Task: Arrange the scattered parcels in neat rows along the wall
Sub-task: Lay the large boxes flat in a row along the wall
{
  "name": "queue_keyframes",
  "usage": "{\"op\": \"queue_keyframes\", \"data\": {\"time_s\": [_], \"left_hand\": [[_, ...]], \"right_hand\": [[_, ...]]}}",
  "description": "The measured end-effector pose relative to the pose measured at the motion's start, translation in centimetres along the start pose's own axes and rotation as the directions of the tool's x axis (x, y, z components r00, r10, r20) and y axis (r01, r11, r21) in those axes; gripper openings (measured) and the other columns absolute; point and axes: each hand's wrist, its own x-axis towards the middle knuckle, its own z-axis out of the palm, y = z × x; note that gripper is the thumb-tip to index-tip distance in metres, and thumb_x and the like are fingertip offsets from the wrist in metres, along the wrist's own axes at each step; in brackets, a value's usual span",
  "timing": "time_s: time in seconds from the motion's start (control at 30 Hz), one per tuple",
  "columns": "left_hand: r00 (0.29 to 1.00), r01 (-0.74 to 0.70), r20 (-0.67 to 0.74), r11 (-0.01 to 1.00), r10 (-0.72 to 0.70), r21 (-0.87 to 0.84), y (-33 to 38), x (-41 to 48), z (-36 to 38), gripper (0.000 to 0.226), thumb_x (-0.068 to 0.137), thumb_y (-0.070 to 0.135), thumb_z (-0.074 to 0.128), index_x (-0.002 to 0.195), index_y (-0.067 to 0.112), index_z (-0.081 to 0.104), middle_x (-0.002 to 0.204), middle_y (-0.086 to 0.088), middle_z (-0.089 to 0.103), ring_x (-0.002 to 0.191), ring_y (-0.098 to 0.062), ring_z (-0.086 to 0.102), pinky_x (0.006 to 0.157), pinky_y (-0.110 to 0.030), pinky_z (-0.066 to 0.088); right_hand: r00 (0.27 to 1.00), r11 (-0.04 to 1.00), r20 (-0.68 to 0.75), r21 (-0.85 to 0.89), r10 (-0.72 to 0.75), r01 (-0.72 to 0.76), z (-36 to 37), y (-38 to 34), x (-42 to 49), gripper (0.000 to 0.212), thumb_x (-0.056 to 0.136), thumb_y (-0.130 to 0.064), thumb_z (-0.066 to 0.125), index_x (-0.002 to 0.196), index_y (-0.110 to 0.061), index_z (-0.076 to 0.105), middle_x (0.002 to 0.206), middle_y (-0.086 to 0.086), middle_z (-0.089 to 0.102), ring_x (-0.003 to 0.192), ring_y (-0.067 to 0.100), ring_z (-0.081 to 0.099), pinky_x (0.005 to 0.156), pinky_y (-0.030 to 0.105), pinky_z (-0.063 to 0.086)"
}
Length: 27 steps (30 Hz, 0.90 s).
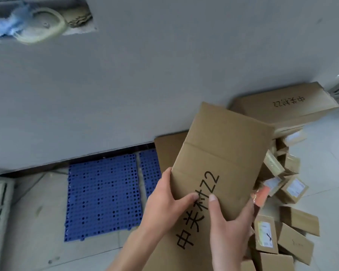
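I hold a flattened brown cardboard box (221, 153) with black handwritten characters and "Z2" on it, tilted up over the floor. My left hand (168, 202) grips its left edge with the thumb on the face. My right hand (229, 231) grips its lower right part, thumb on top. Several small brown parcels (294, 227) with white labels lie scattered on the floor to the right, some partly hidden behind the held cardboard. Another large box (286, 106) with similar writing rests against the grey wall (145, 85) at the right.
Blue perforated plastic floor mats (104, 194) lie along the wall's base at the left of the held cardboard. A second flat cardboard sheet (168, 151) lies behind it. A recess in the wall (37, 20) holds tubing. Pale floor tiles (33, 231) surround the mats.
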Motion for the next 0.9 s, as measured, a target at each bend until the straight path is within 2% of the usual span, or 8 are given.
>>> {"op": "queue_keyframes", "data": {"time_s": [0.1, 0.23, 0.33, 0.4, 0.53, 0.67, 0.73, 0.9], "left_hand": [[0.988, 0.053, -0.146, 0.999, -0.054, -0.013, -4.7, -2.8, -5.9, 0.084, 0.064, 0.073, 0.068, 0.134, 0.058, 0.023, 0.117, 0.035, 0.053, 0.103, 0.014, 0.052, 0.084, -0.022, 0.047], [0.925, 0.124, -0.364, 0.992, -0.105, 0.029, -11.3, -4.8, -11.9, 0.079, 0.069, 0.07, 0.066, 0.134, 0.059, 0.022, 0.123, 0.028, 0.052, 0.108, 0.005, 0.053, 0.083, -0.03, 0.047], [0.888, 0.154, -0.455, 0.974, -0.062, 0.169, -16.9, -4.2, -14.0, 0.084, 0.08, 0.059, 0.063, 0.147, 0.047, 0.013, 0.142, 0.018, 0.039, 0.126, -0.004, 0.042, 0.086, -0.029, 0.041], [0.88, 0.184, -0.471, 0.957, -0.058, 0.226, -20.7, -2.6, -13.7, 0.089, 0.085, 0.054, 0.06, 0.153, 0.04, 0.005, 0.151, 0.009, 0.03, 0.137, -0.008, 0.029, 0.096, -0.031, 0.039], [0.851, 0.305, -0.501, 0.924, -0.156, 0.232, -27.8, 3.7, -10.1, 0.087, 0.087, 0.045, 0.057, 0.155, 0.035, 0.003, 0.154, -0.007, 0.025, 0.139, -0.023, 0.02, 0.104, -0.047, 0.032], [0.861, 0.378, -0.414, 0.916, -0.296, 0.131, -34.4, 10.7, -5.1, 0.086, 0.085, 0.039, 0.053, 0.155, 0.031, 0.003, 0.156, -0.011, 0.019, 0.142, -0.027, 0.015, 0.11, -0.051, 0.029], [0.92, 0.306, -0.311, 0.933, -0.238, 0.191, -37.2, 14.3, -2.3, 0.082, 0.086, 0.036, 0.05, 0.155, 0.034, 0.006, 0.159, -0.008, 0.015, 0.143, -0.026, 0.012, 0.111, -0.051, 0.03], [0.969, 0.233, 0.048, 0.961, -0.243, 0.152, -41.5, 20.6, 2.2, 0.062, 0.095, 0.029, 0.034, 0.156, 0.031, 0.02, 0.163, 0.0, 0.017, 0.149, -0.022, 0.013, 0.119, -0.048, 0.018]], "right_hand": [[0.991, 1.0, 0.133, 0.009, -0.003, 0.002, 4.9, 0.1, -5.2, 0.099, 0.073, -0.053, 0.075, 0.152, -0.034, 0.019, 0.148, -0.005, 0.04, 0.132, 0.019, 0.041, 0.096, 0.032, 0.034], [0.928, 0.997, 0.366, 0.046, -0.074, 0.061, 12.6, 0.9, -10.0, 0.09, 0.071, -0.06, 0.069, 0.148, -0.043, 0.024, 0.14, -0.02, 0.046, 0.125, 0.005, 0.047, 0.095, 0.03, 0.039], [0.846, 0.994, 0.523, 0.084, -0.104, 0.07, 19.3, 2.9, -10.5, 0.09, 0.082, -0.053, 0.066, 0.154, -0.037, 0.015, 0.151, -0.024, 0.031, 0.133, -0.009, 0.028, 0.107, 0.022, 0.025], [0.774, 0.995, 0.625, 0.055, -0.103, 0.088, 24.1, 5.3, -9.4, 0.085, 0.091, -0.046, 0.06, 0.156, -0.034, 0.006, 0.157, -0.019, 0.021, 0.137, -0.007, 0.019, 0.11, 0.021, 0.019], [0.661, 0.993, 0.75, -0.056, -0.028, 0.107, 33.2, 12.3, -5.2, 0.077, 0.097, -0.052, 0.046, 0.154, -0.041, -0.005, 0.164, -0.01, 0.01, 0.149, 0.011, 0.009, 0.119, 0.038, 0.012], [0.595, 0.947, 0.803, -0.203, 0.016, 0.249, 39.0, 19.0, 0.6, 0.065, 0.099, -0.06, 0.025, 0.152, -0.044, -0.01, 0.164, -0.007, -0.008, 0.149, 0.01, -0.006, 0.117, 0.039, 0.004], [0.543, 0.914, 0.839, -0.221, 0.002, 0.339, 41.6, 21.5, 3.4, 0.062, 0.101, -0.057, 0.021, 0.155, -0.038, -0.004, 0.164, -0.006, -0.012, 0.148, 0.009, -0.014, 0.119, 0.037, -0.002], [0.551, 0.931, 0.83, -0.136, -0.081, 0.34, 43.8, 23.8, 7.1, 0.063, 0.102, -0.052, 0.031, 0.156, -0.03, 0.007, 0.164, -0.011, 0.001, 0.148, 0.002, -0.002, 0.119, 0.028, 0.001]]}}
